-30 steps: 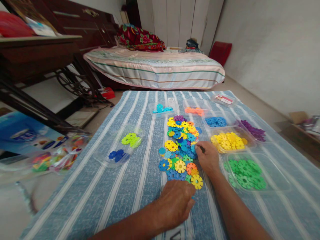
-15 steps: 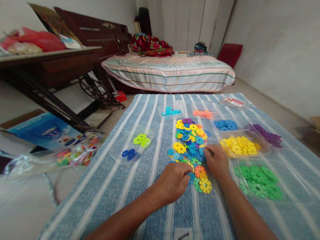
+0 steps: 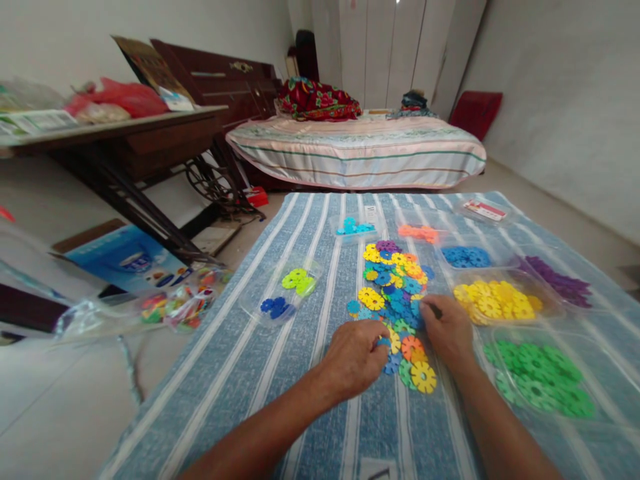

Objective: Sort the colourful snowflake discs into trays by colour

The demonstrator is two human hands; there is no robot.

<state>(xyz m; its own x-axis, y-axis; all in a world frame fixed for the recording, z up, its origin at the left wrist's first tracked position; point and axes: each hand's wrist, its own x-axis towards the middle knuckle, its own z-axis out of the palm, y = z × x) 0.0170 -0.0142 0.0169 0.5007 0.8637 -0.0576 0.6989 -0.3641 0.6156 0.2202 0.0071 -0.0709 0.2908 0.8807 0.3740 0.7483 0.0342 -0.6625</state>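
Note:
A pile of coloured flower-shaped plastic discs lies on a blue striped cloth. My left hand rests at the pile's near left edge, with its fingertips pinched on a blue disc. My right hand lies curled on the pile's right side, with something small and dark between thumb and forefinger. Clear trays ring the pile. One holds lime and dark blue discs, and others hold yellow discs, green discs and blue discs.
Further trays hold light blue discs, orange discs and purple discs. On the floor to the left are a plastic bag of coloured pieces and a blue box. A dark wooden table stands left, a bed behind.
My left hand has moved forward from the cloth's near side into the pile and pinched a blue disc. My right hand stays on the pile. The view has swung left.

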